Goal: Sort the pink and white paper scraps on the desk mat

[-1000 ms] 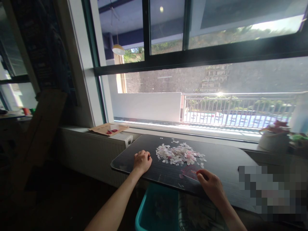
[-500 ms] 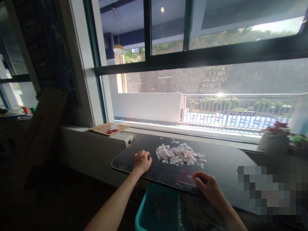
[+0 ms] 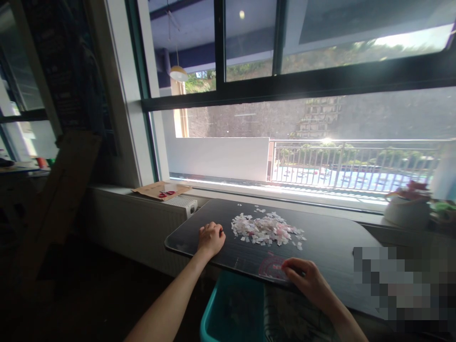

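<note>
Your right hand (image 3: pixel 307 274) pinched a clear red-marked sheet (image 3: pixel 271 267) by its right end, thumb and finger nearly together; the sheet reached leftward from the grip. A light, level pinch seemed best for so thin a piece. Your left hand (image 3: pixel 211 237) lay curled farther left, contents hidden. The table's (image 3: pixel 335 242) near edge ran close by the grip. Paper bits (image 3: pixel 265 228) heaped ahead seemed to limit forward room; more tabletop stretched rightward.

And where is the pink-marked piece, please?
In the head view, the pink-marked piece is right of centre, in the right hand, nearer than the paper scraps.
</note>
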Tool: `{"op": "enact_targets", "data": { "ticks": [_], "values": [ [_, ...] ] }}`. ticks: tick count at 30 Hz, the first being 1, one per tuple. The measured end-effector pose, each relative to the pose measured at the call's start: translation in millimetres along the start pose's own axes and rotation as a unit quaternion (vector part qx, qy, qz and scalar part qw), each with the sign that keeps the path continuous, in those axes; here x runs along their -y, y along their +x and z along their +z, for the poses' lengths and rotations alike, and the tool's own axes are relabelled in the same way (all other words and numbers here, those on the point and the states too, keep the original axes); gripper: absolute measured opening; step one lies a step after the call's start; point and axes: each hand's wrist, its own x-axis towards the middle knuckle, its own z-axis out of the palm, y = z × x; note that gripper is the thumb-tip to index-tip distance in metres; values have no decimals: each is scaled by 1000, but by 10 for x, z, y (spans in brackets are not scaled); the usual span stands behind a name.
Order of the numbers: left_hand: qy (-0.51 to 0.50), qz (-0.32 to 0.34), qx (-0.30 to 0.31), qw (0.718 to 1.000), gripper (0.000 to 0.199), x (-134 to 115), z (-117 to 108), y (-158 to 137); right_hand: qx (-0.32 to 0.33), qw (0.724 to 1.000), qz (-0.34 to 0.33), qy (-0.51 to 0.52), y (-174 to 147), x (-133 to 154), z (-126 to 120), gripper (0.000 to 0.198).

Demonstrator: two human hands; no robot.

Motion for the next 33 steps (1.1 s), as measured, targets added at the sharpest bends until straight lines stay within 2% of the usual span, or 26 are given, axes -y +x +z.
{"op": "enact_targets", "data": {
  "ticks": [2,5,7,10,16,21,27,33],
  "values": [
    [1,0,2,1000,17,-3,-6,-4,-66,997,25,-11,20,-54,0,35],
    [4,-3,4,1000,18,-8,-15,-6,-177,978,94,-55,56,-150,1,41],
    [5,-5,5,1000,18,-10,-20,-6,-192,970,119,-94,69,-184,7,41],
    [4,-3,5,1000,18,-10,-20,-5,-159,975,107,-114,67,-173,24,37],
    [3,1,0,1000,18,1,2,-4,-43,998,21,-27,45,-86,40,31],
    [0,1,0,1000,17,5,-5,-4,-55,998,31,-19,47,-75,40,33],
    [0,-1,6,1000,18,-8,-30,-11,53,998,-2,-15,21,-6,19,30],
    [2,0,0,1000,18,-5,-10,-6,79,996,-32,9,9,52,-18,26]
  ]
}}
